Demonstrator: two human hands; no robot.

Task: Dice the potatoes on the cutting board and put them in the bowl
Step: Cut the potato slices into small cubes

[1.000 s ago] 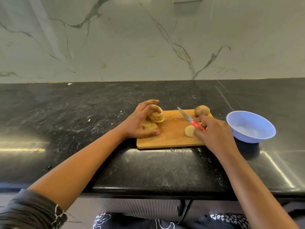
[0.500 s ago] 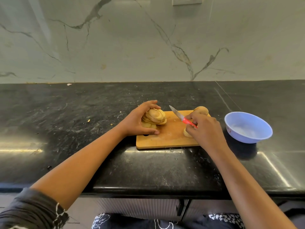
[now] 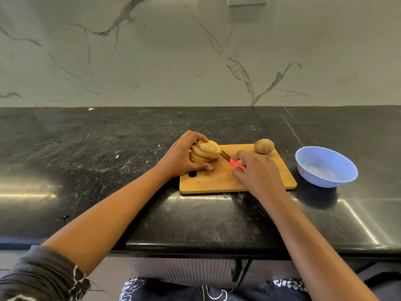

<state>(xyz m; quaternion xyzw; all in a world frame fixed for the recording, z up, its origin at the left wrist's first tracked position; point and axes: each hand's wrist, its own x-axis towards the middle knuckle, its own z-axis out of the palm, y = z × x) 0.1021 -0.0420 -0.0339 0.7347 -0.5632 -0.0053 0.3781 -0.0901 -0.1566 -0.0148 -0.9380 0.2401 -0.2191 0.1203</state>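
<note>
While left hand [image 3: 181,158] cups the potato slices [image 3: 206,151], right hand [image 3: 257,171] grips a knife [image 3: 234,162], tip apparently hidden.

Black speckled stone counter [image 3: 108,170] shining glossy, wooden cutting board [image 3: 219,181] showing a smooth matt face, blue plastic bowl [image 3: 314,179] gleaming softly, knife [image 3: 233,161] showing a red plastic handle and metal blade, pale veined marble wall [image 3: 195,61] looking polished, whole potato [image 3: 264,146] wearing dull brown skin.
</note>
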